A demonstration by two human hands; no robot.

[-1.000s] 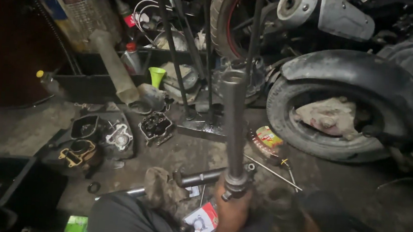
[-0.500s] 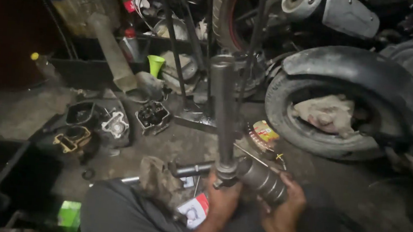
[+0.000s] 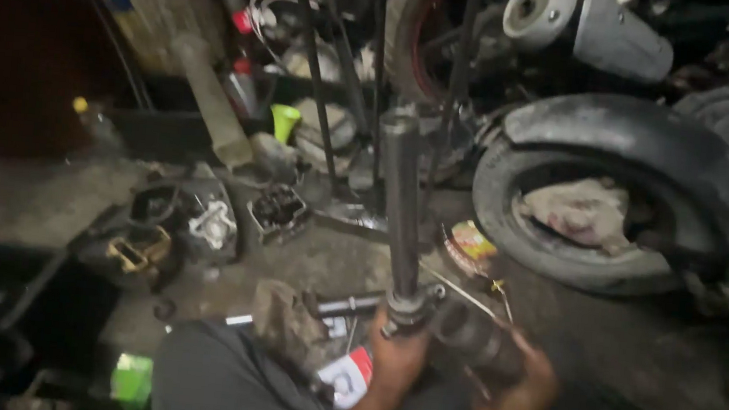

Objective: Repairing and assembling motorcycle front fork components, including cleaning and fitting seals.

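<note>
Two hands are on the work at the lower middle of the frame, and from where I sit I read this as the fitting stage on a fork leg. My left hand point(image 3: 399, 362) is closed around the collar at the foot of the grey fork tube point(image 3: 399, 208), which stands nearly upright and runs toward the upper middle of the frame. My right hand point(image 3: 519, 394) is wrapped around the dark fork slider point(image 3: 476, 338), a stubby cylinder that lies tilted just right of the tube's lower end — its open mouth faces the collar, touching it or very nearly; the blur keeps me from telling which. On the floor left of my left hand lie a crumpled rag point(image 3: 284, 321) and a thin steel rod point(image 3: 347, 305). At right sits a loose tyre point(image 3: 629, 193) with a cloth inside it, a green funnel point(image 3: 284, 121) stands farther back at upper left, and small engine parts point(image 3: 205, 222) are scattered at mid left. My judgement: tube and slider are being brought together or pulled apart, and the next move calls for keeping the two axes in line while the left hand steadies the tube — any tilt would bind the seal.
</note>
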